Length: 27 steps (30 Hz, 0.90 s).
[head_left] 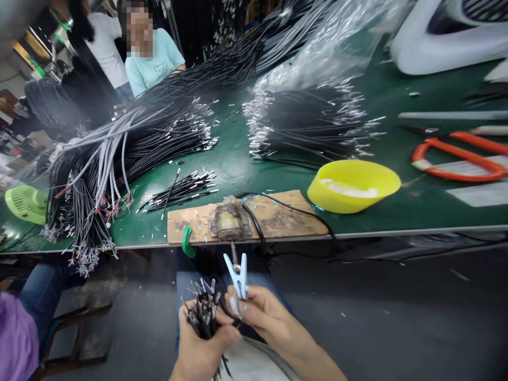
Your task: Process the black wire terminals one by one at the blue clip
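Note:
My left hand (206, 338) is wrapped round a bundle of short black cables (204, 312), their stripped ends pointing up. My right hand (264, 317) is closed in a pinch beside it, with a black cable running between its fingertips; the cable's end is hidden. Right above these fingers is a light blue clothespin (238, 275), its legs spread upward in a V around the tip of a metal shaft (234, 251). The shaft sticks out from a small, worn motor (230, 219) on a wooden board (278, 211) at the table edge.
A green clamp (188, 242) grips the board. Yellow bowl (353, 185), orange-handled scissors (456, 156) and a cable stack (305, 119) lie right. Left are loose short cables (182, 190), long cables (130, 143) and a green fan (26, 203). A person (154, 63) sits across.

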{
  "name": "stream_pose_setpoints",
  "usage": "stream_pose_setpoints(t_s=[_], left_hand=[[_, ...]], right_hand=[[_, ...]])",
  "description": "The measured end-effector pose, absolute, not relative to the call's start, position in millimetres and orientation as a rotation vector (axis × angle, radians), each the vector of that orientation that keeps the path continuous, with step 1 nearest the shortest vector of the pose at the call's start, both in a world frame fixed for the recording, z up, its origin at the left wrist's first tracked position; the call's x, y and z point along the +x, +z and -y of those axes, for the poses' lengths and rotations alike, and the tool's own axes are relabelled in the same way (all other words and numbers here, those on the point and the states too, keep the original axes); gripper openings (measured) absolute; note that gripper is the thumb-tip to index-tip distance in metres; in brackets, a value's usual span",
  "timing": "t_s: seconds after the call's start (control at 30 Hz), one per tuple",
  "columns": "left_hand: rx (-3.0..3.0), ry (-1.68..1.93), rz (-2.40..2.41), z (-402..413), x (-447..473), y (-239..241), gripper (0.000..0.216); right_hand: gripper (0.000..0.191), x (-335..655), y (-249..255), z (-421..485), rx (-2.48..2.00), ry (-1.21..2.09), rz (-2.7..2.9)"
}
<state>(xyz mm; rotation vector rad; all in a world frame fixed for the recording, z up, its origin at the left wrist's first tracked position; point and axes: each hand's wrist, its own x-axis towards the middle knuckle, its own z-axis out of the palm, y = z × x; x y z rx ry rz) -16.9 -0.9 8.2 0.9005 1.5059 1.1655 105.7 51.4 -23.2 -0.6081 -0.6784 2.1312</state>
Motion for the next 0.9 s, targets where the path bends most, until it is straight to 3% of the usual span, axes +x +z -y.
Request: stream_pose_setpoints(t_s=[0.23, 0.6, 0.9], left_hand=[[1.25, 1.201, -1.641, 0, -22, 4, 0.009], [1.213, 1.098, -1.628, -19, -9, 15, 0.018], [1.077, 1.165, -1.639, -9, -11, 12, 0.014]], right_hand=[[0.044, 111, -16, -77, -0.86, 1.814, 0.703], [0.042, 95, 0, -86, -0.702, 1.938, 0.49], [0.049, 102, -29, -75, -0.724, 2.007, 0.423]])
